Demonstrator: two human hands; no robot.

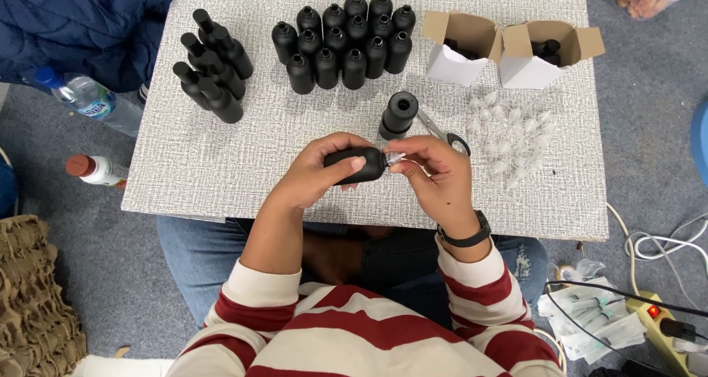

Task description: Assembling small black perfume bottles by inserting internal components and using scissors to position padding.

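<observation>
My left hand [324, 169] grips a matte black bottle [360, 163] held sideways above the near part of a small grey textured table [221, 163]. My right hand [435, 174] pinches a small clear plastic insert [394, 158] right at the bottle's neck. One black bottle [399, 115] stands alone just beyond my hands, with scissors [442, 133] lying next to it. Several clear inserts [509, 137] are scattered on the table to the right.
Several open black bottles [346, 41] stand grouped at the back centre, and capped ones [214, 67] at the back left. Two open white boxes [516, 49] sit at the back right. Water bottles [85, 100] lie on the floor left; a power strip [660, 318] and cables lie on the right.
</observation>
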